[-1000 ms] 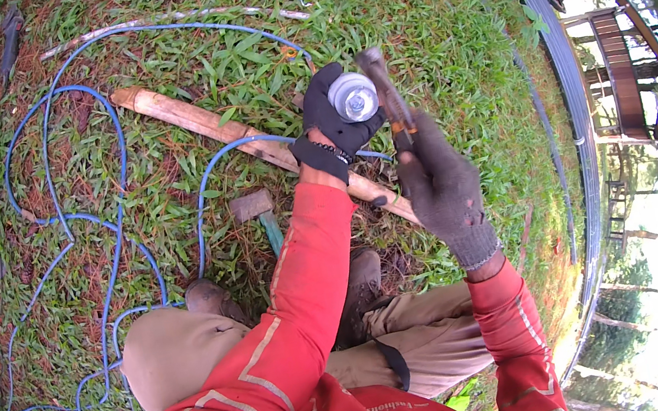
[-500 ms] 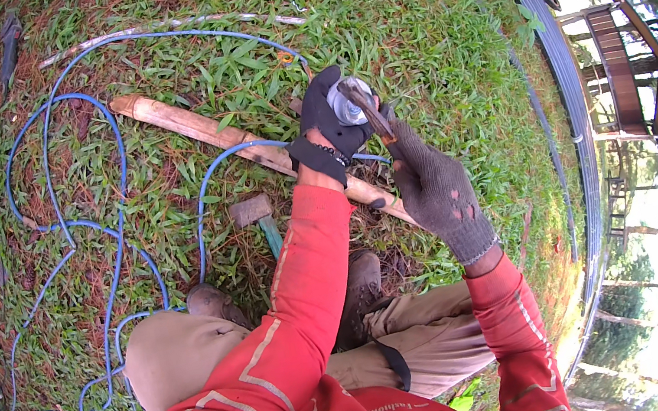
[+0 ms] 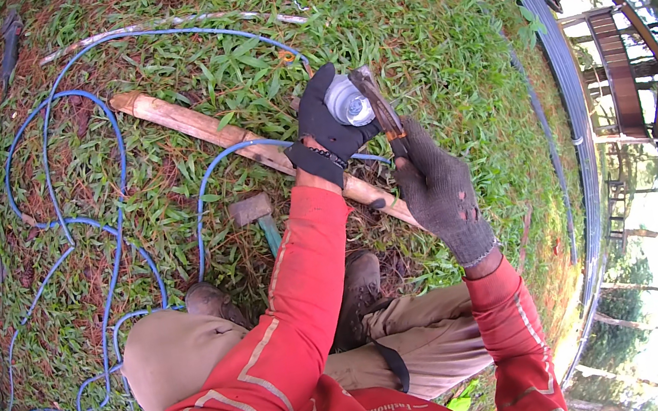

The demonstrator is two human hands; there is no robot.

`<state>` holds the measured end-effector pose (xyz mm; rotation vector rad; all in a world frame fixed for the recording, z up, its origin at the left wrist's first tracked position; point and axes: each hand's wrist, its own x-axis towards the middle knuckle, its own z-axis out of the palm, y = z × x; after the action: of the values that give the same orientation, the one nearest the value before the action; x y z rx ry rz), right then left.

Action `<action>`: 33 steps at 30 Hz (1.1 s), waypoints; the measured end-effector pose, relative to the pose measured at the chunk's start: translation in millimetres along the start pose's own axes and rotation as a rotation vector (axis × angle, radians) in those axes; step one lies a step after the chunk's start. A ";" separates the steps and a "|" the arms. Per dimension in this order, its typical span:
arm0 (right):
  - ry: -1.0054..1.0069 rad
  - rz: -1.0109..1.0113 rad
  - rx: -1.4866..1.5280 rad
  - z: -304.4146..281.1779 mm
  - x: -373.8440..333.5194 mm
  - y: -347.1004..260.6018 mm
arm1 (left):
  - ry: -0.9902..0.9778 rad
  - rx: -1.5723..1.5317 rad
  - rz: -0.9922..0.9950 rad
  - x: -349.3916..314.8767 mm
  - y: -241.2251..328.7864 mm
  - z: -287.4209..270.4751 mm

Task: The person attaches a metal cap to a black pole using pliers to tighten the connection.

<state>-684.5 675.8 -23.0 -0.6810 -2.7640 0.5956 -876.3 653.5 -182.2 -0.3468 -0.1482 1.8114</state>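
Note:
My left hand (image 3: 324, 125), in a dark glove with bare skin showing at the wrist, is closed around a round, greyish, shiny can-like piece (image 3: 349, 100), its circular end facing up. In my right hand (image 3: 442, 185), in a worn grey knit glove with holes, is a long, dark, worn metal tool (image 3: 382, 108) with an orange-brown patch. Its kind is not clear. The tool's upper end lies at the right rim of the round piece; whether they touch I cannot tell. Beneath both hands a pale wooden pole (image 3: 192, 126) lies slantwise on the grass.
A mallet (image 3: 250, 210) with a green handle lies near my boots (image 3: 357, 288). Blue hose (image 3: 116, 168) loops over the grass on the left and passes under my hands. Dark pipes (image 3: 527, 3) run along the right; a wooden shelter (image 3: 622, 70) stands beyond.
The tool in my right hand has shifted from across the round piece's face to its right rim. The round piece now shows more of its end. My left hand has barely moved.

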 end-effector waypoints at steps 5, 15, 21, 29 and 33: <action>0.018 0.096 0.084 -4.3 1.5 -24.5 | 0.019 0.784 0.430 5.2 1.5 -23.9; -0.125 0.049 -0.106 -8.0 -1.6 -10.7 | 0.174 0.075 0.126 16.3 -1.9 -17.1; -0.148 0.017 -0.108 -10.2 4.6 -14.4 | 0.191 0.006 0.034 3.3 2.4 4.6; 0.070 -0.023 0.005 -4.1 0.0 -16.8 | 0.040 0.222 0.158 4.8 13.5 -12.1; -0.172 0.051 -0.122 -11.9 -2.3 -6.3 | 0.161 0.082 0.112 12.1 4.7 -10.2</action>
<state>-681.3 673.5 -9.9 -0.7622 -2.9703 0.5222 -880.2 663.0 -195.1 -0.4489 0.0590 1.8854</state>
